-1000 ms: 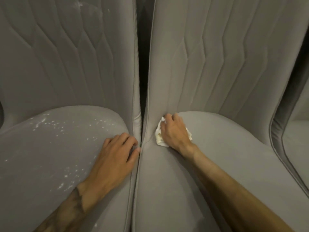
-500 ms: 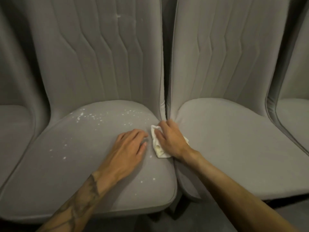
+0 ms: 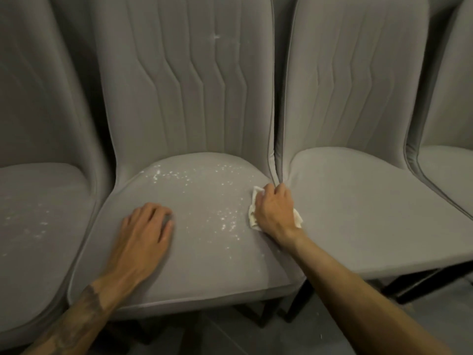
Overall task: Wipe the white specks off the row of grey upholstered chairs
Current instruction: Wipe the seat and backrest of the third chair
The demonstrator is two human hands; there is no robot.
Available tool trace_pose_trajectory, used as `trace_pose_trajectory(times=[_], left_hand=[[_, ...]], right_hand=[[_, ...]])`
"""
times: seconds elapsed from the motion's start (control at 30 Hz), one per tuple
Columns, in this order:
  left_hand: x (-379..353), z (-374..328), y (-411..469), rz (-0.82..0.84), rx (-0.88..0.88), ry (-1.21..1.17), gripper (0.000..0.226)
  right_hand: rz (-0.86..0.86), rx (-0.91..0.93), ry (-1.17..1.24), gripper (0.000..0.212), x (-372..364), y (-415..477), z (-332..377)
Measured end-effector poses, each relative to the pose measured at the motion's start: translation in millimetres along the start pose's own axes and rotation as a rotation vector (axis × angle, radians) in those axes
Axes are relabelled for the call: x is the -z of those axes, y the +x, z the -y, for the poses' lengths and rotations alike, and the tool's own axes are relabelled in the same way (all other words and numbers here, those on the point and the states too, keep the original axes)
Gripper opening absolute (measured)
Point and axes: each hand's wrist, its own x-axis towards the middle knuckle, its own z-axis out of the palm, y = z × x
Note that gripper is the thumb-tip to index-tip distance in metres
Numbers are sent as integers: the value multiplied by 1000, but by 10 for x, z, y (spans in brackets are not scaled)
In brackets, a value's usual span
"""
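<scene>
The right hand [image 3: 275,211] presses a crumpled white cloth [image 3: 253,217] onto the right rim of the middle chair seat [image 3: 204,262], its fingers curled down over the wad, close to the seam where this chair meets the right-hand chair [image 3: 371,206]. The white specks [image 3: 226,219] lie to the left of those fingers. One cluster sits just beside the cloth, and a longer band [image 3: 166,174] runs across the back of the seat, so the mess stretches left to right, away from the cloth. The wiping hand is the nearer one, and the next stroke probably needs to sweep leftward across the cushion.

The left hand [image 3: 146,231] rests flat on the front left part of the same seat, fingers straight and slightly spread, holding nothing. It lies well apart from the cloth, with the nearer specks between the two hands.

A second ago the cloth was on the right-hand chair's seat, by its back corner, and the left hand was at the gap between the chairs. Half a second ago the two hands almost touched. The left hand has since moved off to the left. The left-hand chair seat [image 3: 30,226], also flecked, now shows more fully.
</scene>
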Motion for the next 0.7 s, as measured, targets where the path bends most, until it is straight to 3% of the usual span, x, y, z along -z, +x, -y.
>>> trace_pose_trajectory(times=[0.07, 0.13, 0.2, 0.33, 0.43, 0.53, 0.6, 0.7], left_hand=[[38, 124, 59, -10, 53, 23, 43], [59, 226, 145, -11, 99, 44, 44], [103, 336, 240, -15, 134, 70, 40], [164, 504, 330, -27, 206, 82, 28], [177, 573, 410, -14, 230, 90, 25], [182, 597, 522, 12, 203, 89, 28], [219, 588, 591, 41, 187, 88, 31], [258, 619, 656, 64, 142, 90, 32]], right_hand=[[-13, 137, -50, 7, -124, -24, 241], [-13, 253, 4, 17, -227, 42, 286], [-32, 238, 0, 23, -262, 245, 138], [-69, 22, -144, 32, -273, 695, -72], [-61, 108, -144, 31, -388, 744, 266], [-95, 238, 36, 17, -444, 705, 400], [-84, 137, 59, 19, -402, 818, 248], [-33, -49, -126, 29, -383, 999, 149]])
